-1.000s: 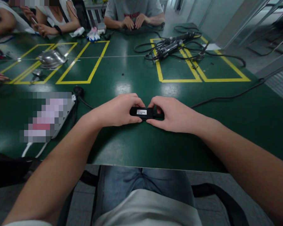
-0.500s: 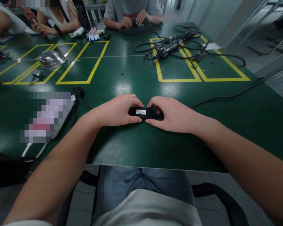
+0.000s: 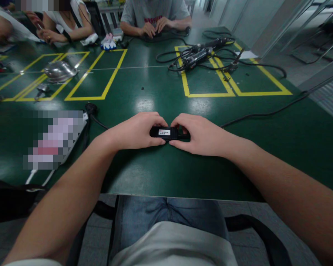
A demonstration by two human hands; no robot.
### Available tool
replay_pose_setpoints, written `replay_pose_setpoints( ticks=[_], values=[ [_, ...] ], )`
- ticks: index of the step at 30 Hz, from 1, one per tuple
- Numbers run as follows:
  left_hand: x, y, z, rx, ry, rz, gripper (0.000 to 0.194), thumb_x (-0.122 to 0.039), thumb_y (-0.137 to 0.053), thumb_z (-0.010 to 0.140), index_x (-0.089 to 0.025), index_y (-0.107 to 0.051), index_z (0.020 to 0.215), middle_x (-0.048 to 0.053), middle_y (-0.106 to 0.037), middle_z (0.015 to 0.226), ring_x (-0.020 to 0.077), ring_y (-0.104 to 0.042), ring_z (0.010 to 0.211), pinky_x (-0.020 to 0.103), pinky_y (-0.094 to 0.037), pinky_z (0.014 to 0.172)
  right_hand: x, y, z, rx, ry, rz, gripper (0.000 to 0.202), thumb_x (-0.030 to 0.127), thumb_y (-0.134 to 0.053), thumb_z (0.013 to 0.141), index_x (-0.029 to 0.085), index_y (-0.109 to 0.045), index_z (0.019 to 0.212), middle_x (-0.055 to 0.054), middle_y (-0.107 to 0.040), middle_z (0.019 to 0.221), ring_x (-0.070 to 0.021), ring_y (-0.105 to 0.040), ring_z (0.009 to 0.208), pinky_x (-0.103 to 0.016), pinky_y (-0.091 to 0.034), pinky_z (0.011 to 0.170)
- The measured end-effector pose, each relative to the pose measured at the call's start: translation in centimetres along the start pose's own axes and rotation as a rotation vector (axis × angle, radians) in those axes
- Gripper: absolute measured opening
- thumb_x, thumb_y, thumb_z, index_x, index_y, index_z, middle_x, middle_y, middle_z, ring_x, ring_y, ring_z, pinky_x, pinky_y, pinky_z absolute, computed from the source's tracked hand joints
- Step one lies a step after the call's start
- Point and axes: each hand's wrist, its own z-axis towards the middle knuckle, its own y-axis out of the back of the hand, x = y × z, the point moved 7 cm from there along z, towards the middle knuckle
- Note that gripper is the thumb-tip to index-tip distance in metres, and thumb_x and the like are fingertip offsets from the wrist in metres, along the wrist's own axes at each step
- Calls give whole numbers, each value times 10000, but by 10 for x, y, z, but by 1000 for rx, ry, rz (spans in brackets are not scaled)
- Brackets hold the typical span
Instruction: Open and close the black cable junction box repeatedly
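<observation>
Seen from the wearer's head, two bare hands meet over a dark green, glossy worktop, close to its near edge and centred in front of the body. Between them, low over the surface, is a small black oblong block bearing a white printed label. The left hand is curled nearly closed around the block's left end, thumb on the near side and fingers on the far side. The right hand is bent in the same pinch at the block's right end, with a slim black end piece in the hollow between thumb and fingers; the fingertips of the two hands almost touch. A black cable runs from behind the right hand towards the right. Beyond the left forearm lie a round black plug on a cord and, beside it, a flat, pale-edged device, its top pixelated, with a white cable. Farther back, yellow tape rectangles mark the surface; a shiny silver dome-shaped metal part sits on the left ones, and black-and-grey cylindrical tools tangled in cables lie on the right ones. Across the worktop, a co-worker in a grey T-shirt has both hands together over something dark, too unclear to identify.
</observation>
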Motion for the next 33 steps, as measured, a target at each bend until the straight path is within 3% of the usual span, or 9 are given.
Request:
replay_pose_setpoints(
  ticks=[25, 33],
  values=[
    [1, -1, 1, 22, -6, 1, 375, -390, -756, 982, -188, -819, 1292, 86, -806, 1179, 263, -754, 1061, 372, -562, 1005, -3, -1, 1, -2, 15, 31, 279, 423, -809, 979, 202, -765, 1143, -107, -789, 1091, -281, -721, 931, -385, -515, 846],
    [0, -1, 1, 4, 6, 8, 369, -347, -769, 935, -210, -822, 1274, 59, -808, 1144, 253, -751, 1041, 371, -568, 1007, -3, -3, 1, 7, 9, 25, 314, 421, -836, 955, 203, -761, 1168, -101, -789, 1111, -273, -712, 924, -381, -511, 843]
  ],
)
